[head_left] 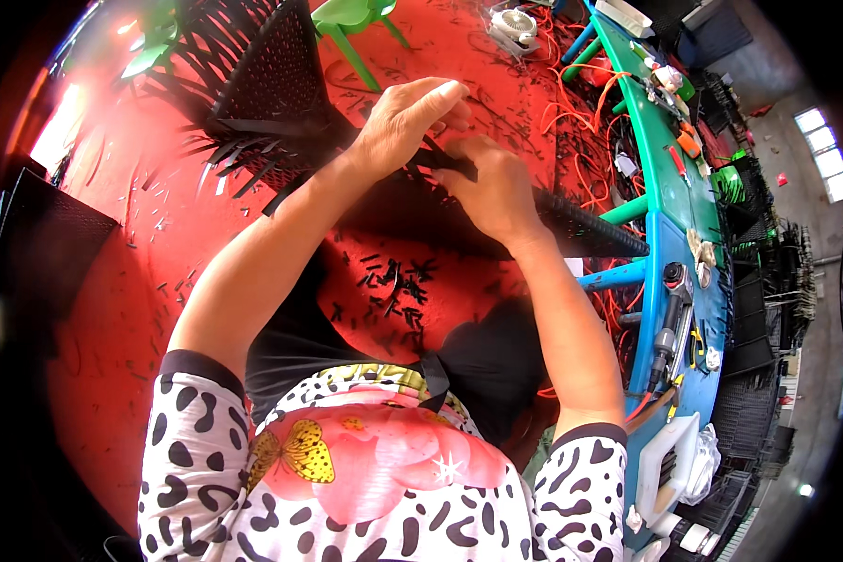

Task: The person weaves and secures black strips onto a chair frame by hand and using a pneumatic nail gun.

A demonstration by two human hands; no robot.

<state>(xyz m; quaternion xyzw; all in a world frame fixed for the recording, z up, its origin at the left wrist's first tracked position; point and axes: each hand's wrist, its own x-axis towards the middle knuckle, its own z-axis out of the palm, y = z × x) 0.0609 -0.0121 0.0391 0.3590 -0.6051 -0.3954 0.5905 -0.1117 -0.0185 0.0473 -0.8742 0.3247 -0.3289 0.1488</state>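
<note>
Red floor (159, 244) fills the view, littered with short black offcuts (398, 286). Across the middle lies the big piece: a black woven panel (581, 229), its finished edge running out to the right toward a blue-green workbench (670, 187) crowded with tools. A second panel (276, 80) sits farther back, loose strip ends fanning out from its lower edge.

Both hands meet at the near panel's upper edge. Left hand (407, 117) arches over from above, fingers curled down and closed onto a black strip (450, 164) where it leaves the weave. Right hand (496, 192) comes in knuckles up, fingers tucked under and out of sight, so whether they pinch that strip or only press on the panel I cannot tell.

By the look of it, the panel handles light but awkward: broad, fairly stiff along the bound edge, springy in the open weave. The strips look flat, smooth, likely slippery plastic, and cut ends may be sharp. Best hold seems close to the weave, pinching a strip flat between thumb and fingers; for the whole panel, grip the firm edge.
</note>
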